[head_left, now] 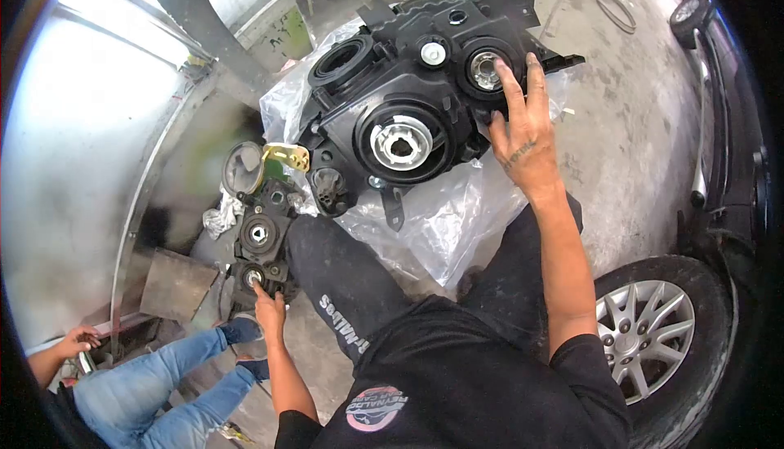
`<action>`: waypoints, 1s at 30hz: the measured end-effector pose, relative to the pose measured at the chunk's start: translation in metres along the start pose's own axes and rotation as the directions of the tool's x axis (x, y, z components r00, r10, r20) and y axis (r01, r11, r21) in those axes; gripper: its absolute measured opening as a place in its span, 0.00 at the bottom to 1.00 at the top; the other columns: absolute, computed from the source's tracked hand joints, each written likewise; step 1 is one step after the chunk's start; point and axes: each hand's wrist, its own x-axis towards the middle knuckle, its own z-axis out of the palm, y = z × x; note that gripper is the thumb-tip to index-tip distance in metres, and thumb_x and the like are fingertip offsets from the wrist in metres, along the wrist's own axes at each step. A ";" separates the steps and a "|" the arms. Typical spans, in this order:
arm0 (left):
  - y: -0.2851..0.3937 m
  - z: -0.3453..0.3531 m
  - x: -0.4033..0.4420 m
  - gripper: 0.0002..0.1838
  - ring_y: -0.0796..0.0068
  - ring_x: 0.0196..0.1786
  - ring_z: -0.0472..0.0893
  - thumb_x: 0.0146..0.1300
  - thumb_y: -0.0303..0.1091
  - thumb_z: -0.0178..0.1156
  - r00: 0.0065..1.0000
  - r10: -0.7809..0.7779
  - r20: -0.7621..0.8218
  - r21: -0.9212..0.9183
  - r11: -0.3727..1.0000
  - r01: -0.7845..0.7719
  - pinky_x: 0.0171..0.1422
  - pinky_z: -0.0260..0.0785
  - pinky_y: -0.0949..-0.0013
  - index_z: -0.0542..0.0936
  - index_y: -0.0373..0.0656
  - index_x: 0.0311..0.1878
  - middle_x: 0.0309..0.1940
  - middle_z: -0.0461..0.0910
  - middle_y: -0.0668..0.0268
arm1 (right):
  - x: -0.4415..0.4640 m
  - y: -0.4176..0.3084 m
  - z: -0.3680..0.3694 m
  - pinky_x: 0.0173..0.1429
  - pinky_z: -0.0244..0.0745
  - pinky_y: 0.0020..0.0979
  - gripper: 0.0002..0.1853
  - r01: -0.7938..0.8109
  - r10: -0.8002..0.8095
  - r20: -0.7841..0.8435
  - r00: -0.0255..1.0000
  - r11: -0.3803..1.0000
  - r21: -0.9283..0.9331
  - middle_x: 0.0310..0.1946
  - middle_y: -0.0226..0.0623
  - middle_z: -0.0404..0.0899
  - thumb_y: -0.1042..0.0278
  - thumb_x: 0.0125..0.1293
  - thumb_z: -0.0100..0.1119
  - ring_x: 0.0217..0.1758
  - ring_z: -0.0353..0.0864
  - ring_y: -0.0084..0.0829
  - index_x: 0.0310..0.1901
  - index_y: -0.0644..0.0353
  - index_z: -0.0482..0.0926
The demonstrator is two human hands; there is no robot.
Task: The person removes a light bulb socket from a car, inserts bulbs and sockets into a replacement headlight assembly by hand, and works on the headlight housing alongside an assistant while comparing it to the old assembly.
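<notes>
The right hand (527,135) is the nearer to the large black headlight housing (441,110), which lies back side up on clear plastic sheeting (408,241) beyond the person's knees, its long axis slanting from lower left to upper right. Its small round bulb socket (485,72) sits just up and left of that hand: the fingers are spread, gripping nothing, index tip at the socket, thumb near the housing's edge, forearm reaching forward from the right. Low at the other side, the left hand (271,308) points its index at the lower socket (253,276) of a smaller headlight unit (276,245), remaining fingers loosely bent around nothing visible; whether that fingertip presses is unclear.
</notes>
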 end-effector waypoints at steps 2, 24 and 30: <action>0.000 -0.003 -0.002 0.47 0.32 0.49 0.85 0.66 0.41 0.65 1.000 0.000 0.001 -0.009 1.000 0.000 0.58 0.76 0.41 0.55 0.36 0.83 0.45 0.86 0.34 | -0.001 0.003 0.000 0.80 0.67 0.56 0.40 0.002 -0.002 0.016 1.000 1.000 -0.011 0.77 0.74 0.58 0.80 0.62 0.58 0.78 0.63 0.75 0.78 0.49 0.70; 0.167 -0.073 -0.077 0.19 0.51 0.50 0.84 0.65 0.22 0.61 0.883 0.139 -0.447 -0.553 0.733 -0.396 0.58 0.76 0.55 0.82 0.38 0.60 0.48 0.84 0.53 | 0.044 0.033 -0.010 0.70 0.73 0.47 0.32 0.308 -0.289 0.113 0.951 0.923 -0.230 0.65 0.53 0.78 0.64 0.72 0.68 0.67 0.78 0.53 0.77 0.51 0.73; 0.262 -0.124 -0.083 0.25 0.50 0.54 0.81 0.52 0.21 0.67 0.521 0.380 -0.764 -0.361 0.418 -0.834 0.62 0.74 0.47 0.86 0.40 0.57 0.51 0.82 0.54 | 0.062 0.039 -0.015 0.69 0.74 0.46 0.43 0.310 -0.246 0.260 0.934 0.919 -0.245 0.63 0.51 0.77 0.74 0.67 0.70 0.64 0.79 0.52 0.82 0.38 0.65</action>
